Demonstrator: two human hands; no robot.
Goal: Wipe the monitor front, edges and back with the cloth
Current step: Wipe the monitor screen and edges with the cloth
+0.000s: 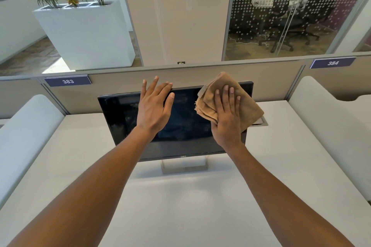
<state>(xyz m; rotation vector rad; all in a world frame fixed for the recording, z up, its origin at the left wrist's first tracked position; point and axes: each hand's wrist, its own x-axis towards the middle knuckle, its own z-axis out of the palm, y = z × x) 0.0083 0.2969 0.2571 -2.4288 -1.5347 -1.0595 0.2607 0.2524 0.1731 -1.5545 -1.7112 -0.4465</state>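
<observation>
left grip [153, 106]: flat; empty; at monitor [128, 114] top edge | right grip [225, 118]: flat; presses cloth [248, 106] (screen's right side)

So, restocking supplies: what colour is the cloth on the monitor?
Light brown, a tan shade; the cloth shows best in the head view.

Monitor [128, 118] stands on desk [180, 206] before partition [120, 82]; cloth [226, 94] against its right side.

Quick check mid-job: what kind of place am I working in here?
Most likely an open-plan office: plate 383 and plate 384 on the partition, a monitor on a white desk, and a glass-walled meeting room with chairs behind.
</observation>
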